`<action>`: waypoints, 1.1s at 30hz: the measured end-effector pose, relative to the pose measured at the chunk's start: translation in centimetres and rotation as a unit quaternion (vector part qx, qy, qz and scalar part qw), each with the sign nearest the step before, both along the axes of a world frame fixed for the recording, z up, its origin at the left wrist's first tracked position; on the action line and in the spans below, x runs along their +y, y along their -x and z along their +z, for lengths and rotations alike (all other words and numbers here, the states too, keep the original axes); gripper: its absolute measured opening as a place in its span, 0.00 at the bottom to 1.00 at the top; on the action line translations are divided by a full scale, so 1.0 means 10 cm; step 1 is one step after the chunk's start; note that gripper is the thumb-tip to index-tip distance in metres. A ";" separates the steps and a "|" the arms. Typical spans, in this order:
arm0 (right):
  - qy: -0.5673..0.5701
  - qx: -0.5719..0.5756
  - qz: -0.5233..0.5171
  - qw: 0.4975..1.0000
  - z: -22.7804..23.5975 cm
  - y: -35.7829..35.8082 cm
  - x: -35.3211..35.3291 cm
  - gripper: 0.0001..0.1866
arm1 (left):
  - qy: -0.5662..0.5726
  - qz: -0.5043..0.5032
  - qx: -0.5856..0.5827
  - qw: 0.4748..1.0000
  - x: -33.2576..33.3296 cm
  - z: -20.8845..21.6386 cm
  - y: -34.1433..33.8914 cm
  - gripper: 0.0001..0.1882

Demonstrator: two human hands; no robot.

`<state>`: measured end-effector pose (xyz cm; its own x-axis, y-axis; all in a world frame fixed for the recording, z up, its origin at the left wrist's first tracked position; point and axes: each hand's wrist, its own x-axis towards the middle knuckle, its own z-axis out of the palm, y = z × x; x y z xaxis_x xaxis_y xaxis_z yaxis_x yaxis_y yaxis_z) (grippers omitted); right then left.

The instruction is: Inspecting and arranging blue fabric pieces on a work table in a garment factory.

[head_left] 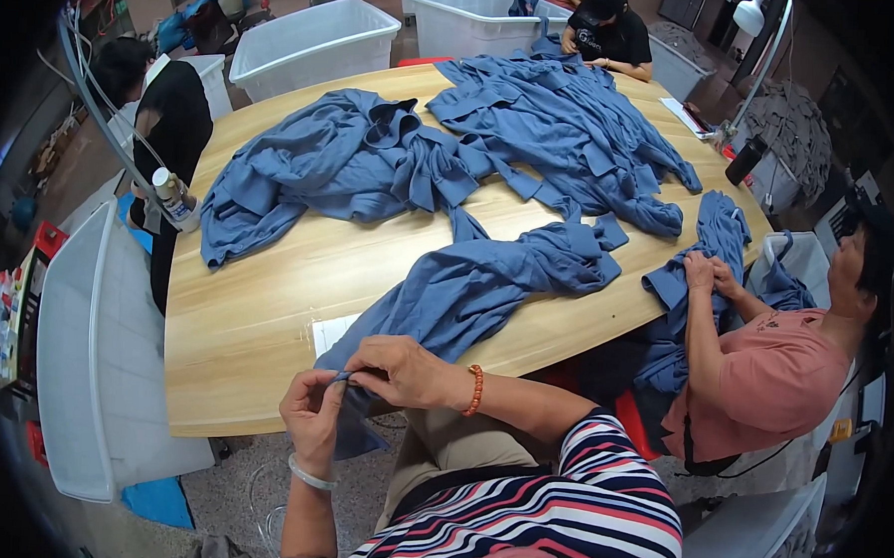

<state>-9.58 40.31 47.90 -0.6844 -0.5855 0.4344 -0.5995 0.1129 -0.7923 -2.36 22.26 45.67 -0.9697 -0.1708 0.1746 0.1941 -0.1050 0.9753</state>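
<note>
Blue garment hangs off the near counter edge, long axis running from the hands up and right across the wood. Left hand and right hand both have fingers pinched tight on its lower hem. White bins at the far side, contents not visible. More blue garment piles lie beyond, and a seated person in pink handles another on the right.
</note>
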 end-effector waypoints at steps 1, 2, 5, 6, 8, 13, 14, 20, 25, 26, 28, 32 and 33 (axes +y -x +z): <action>-0.009 0.007 -0.004 1.000 -0.01 0.00 0.00 0.06 | 0.001 0.000 -0.001 1.000 -0.01 -0.03 0.01 0.08; -0.008 0.006 -0.004 1.000 -0.02 0.01 -0.01 0.06 | -0.004 -0.007 -0.003 1.000 -0.03 -0.06 0.02 0.08; -0.008 0.005 0.000 1.000 -0.13 0.05 -0.02 0.06 | -0.007 -0.014 -0.013 1.000 -0.03 -0.11 0.04 0.08; -0.006 0.010 0.006 1.000 -0.18 0.07 -0.02 0.06 | -0.004 -0.013 -0.021 1.000 -0.03 -0.12 0.05 0.07; -0.003 0.012 0.010 1.000 -0.22 0.09 -0.02 0.06 | 0.009 -0.007 -0.012 1.000 0.00 -0.13 0.04 0.07; -0.012 0.022 -0.023 0.999 -0.18 0.05 -0.01 0.06 | 0.068 0.019 0.041 0.997 0.09 -0.18 0.06 0.06; -0.011 0.019 -0.028 0.999 -0.16 0.02 -0.02 0.06 | 0.097 0.052 0.073 0.991 0.13 -0.18 0.07 0.06; 0.011 0.110 -0.135 0.985 -0.07 -0.14 -0.18 0.06 | 0.111 0.157 0.096 0.977 0.34 -0.26 -0.05 0.05; -0.033 0.157 -0.032 0.987 -0.08 -0.02 -0.10 0.08 | 0.201 0.145 0.048 0.968 0.16 -0.27 -0.05 0.06; -0.030 0.138 -0.008 0.990 -0.11 0.00 -0.07 0.08 | 0.267 0.139 0.039 0.953 0.11 -0.25 -0.02 0.07; -0.027 0.096 0.012 0.995 -0.16 0.05 0.02 0.08 | 0.383 0.136 0.052 0.912 -0.02 -0.19 0.09 0.10; -0.078 -0.127 -0.037 0.988 -0.06 0.20 0.19 0.05 | 0.311 0.079 -0.039 0.946 -0.16 0.02 0.10 0.08; -0.076 -0.170 -0.066 0.980 -0.09 0.22 0.18 0.05 | 0.267 0.043 -0.068 0.960 -0.20 0.00 0.11 0.06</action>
